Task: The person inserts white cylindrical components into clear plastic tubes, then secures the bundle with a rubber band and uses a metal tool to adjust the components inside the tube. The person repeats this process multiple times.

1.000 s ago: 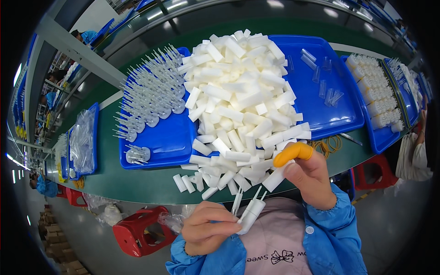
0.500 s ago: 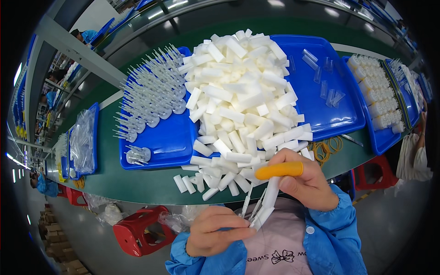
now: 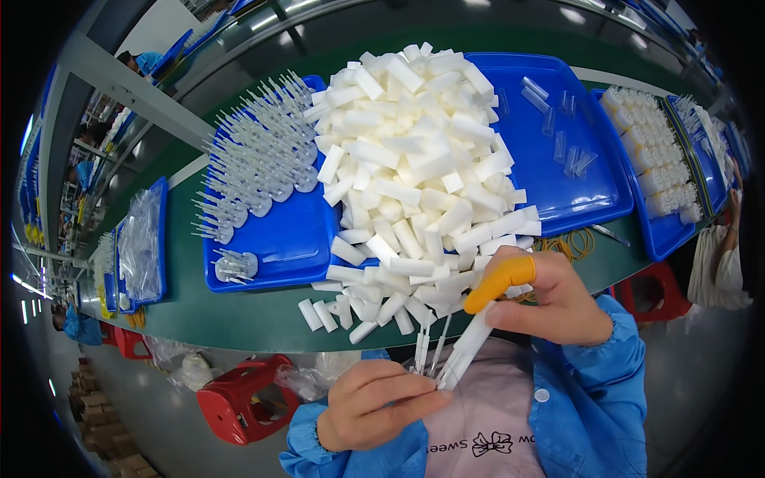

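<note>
Head | white foam piece [image 3: 468, 349] between hands [image 3: 376, 406] [image 3: 554, 301]: straight, earlier bent

Lettering on the Shirt

On the near side, the pale pink fabric shirt [image 3: 486, 398] bears dark printed lettering [image 3: 449, 448] in Latin letters, upside down in this view. It stands left and right of a black-outlined bow print [image 3: 492, 444]; the open blue cloth jacket [image 3: 594, 398] borders both ends.

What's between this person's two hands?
In the head view, a slim white piece spans from the left hand to the right hand, with thin rods beside it.
</note>
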`<state>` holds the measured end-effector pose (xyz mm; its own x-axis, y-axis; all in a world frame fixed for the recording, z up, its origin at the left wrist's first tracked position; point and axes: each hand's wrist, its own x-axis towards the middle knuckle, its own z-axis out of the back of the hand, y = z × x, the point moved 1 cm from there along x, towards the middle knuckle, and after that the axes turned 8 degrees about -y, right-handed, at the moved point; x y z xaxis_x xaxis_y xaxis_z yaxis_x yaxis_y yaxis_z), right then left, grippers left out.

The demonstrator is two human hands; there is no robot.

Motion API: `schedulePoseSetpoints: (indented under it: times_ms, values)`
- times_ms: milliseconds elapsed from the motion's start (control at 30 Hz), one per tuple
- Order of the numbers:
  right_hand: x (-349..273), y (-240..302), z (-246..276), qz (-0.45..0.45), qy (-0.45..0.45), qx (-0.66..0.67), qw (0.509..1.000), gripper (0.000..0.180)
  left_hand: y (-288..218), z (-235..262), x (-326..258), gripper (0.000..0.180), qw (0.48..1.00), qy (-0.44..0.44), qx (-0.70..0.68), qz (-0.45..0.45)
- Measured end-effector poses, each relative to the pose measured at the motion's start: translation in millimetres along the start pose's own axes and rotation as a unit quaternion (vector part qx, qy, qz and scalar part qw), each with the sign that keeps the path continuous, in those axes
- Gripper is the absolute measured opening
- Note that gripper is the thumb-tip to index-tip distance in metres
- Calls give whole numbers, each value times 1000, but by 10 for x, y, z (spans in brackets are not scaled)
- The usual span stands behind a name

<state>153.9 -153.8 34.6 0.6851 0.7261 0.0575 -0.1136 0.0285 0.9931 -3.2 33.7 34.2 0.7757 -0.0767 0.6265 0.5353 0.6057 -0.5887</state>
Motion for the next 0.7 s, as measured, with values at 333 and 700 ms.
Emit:
schedulePoseSetpoints:
  times_ms: [333,700]
  values:
    - [-13,18,47,57,15,-67,996,16,51,30,4,35,997,19,-68,40]
    - [-44,-30,-54,17,58,16,998,16,83,-10,5,36,999,3,-28,-15]
